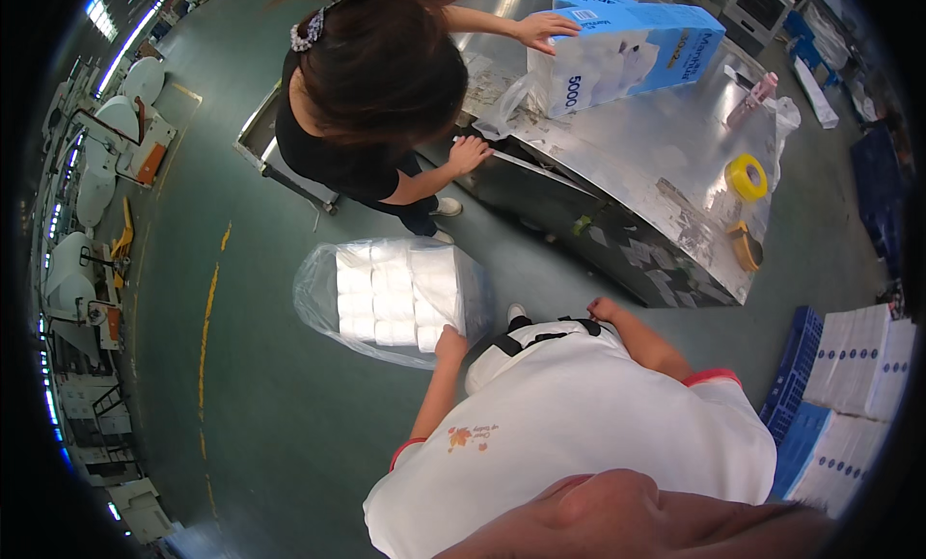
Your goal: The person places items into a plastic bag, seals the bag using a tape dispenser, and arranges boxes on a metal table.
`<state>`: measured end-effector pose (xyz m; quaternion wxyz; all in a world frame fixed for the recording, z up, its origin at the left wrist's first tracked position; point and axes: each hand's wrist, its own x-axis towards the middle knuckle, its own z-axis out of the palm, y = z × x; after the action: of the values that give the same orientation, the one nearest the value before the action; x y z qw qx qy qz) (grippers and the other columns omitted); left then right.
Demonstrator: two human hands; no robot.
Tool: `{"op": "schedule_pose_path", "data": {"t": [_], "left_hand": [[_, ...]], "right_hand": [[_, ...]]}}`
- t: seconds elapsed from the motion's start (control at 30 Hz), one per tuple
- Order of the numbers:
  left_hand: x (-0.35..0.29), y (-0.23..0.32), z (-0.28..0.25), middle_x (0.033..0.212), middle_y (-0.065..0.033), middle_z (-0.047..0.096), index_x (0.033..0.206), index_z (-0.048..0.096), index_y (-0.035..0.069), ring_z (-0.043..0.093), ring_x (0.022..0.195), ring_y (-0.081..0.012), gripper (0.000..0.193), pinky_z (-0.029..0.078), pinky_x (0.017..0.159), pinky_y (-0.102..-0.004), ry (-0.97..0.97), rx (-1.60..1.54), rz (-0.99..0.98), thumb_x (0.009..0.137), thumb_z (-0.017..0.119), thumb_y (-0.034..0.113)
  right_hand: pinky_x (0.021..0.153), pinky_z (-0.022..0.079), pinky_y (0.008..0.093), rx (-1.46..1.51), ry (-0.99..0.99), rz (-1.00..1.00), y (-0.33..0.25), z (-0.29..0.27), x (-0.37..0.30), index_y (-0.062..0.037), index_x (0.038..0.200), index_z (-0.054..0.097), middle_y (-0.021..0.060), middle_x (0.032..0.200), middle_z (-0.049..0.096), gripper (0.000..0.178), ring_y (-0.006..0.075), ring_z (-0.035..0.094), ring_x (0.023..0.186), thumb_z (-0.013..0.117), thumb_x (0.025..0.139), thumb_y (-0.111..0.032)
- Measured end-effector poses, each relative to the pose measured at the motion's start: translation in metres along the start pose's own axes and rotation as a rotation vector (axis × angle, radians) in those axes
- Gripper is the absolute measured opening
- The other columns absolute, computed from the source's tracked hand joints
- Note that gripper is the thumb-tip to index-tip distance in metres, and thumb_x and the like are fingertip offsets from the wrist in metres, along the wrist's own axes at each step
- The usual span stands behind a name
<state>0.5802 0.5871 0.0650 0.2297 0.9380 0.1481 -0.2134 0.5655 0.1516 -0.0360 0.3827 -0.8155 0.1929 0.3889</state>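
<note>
Left hand (449,344) grips the near edge of a clear plastic bag of white paper rolls (400,294), which lies on the green floor (270,385) just ahead of the person. Right hand (604,309) is loosely curled at the waist, holding nothing visible. A co-worker (376,86) bends over the steel surface (656,163), one palm on a blue package (627,53). Yellow tape roll (747,176) sits near the surface's far corner.

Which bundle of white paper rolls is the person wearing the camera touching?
The clear plastic bag of white paper rolls on the green floor; the left hand rests on its corner. The blue-wrapped pack of rolls lies on the metal table under another person's hand.
</note>
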Motion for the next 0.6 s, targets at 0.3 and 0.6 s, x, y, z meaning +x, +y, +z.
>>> {"op": "schedule_pose_path", "data": {"t": [0.3,0.6], "left_hand": [[0.029,-0.010,0.046,0.081,-0.0283,0.057,0.082,0.055,-0.006,0.056,0.080,-0.0412,0.038,0.042,0.071,-0.0452,0.095,-0.394,-0.011,0.082,0.050,0.032],[-0.014,0.046,0.060,0.095,-0.0269,0.059,0.089,0.062,-0.007,0.055,0.095,-0.0400,0.063,0.042,0.083,-0.0446,0.049,0.240,0.021,0.089,0.032,0.048]], "right_hand": [[0.082,0.044,0.0376,-0.422,-0.062,0.028,0.173,0.004,-0.084,-0.0047,0.085,0.067,0.0192,0.100,0.060,0.029,0.0341,0.057,0.093,0.052,0.070,-0.024],[0.072,0.047,0.0381,-0.022,0.107,0.043,0.317,0.025,-0.102,-0.0041,0.082,0.068,0.0169,0.083,0.065,0.032,0.0288,0.062,0.079,0.063,0.067,-0.032]]}}
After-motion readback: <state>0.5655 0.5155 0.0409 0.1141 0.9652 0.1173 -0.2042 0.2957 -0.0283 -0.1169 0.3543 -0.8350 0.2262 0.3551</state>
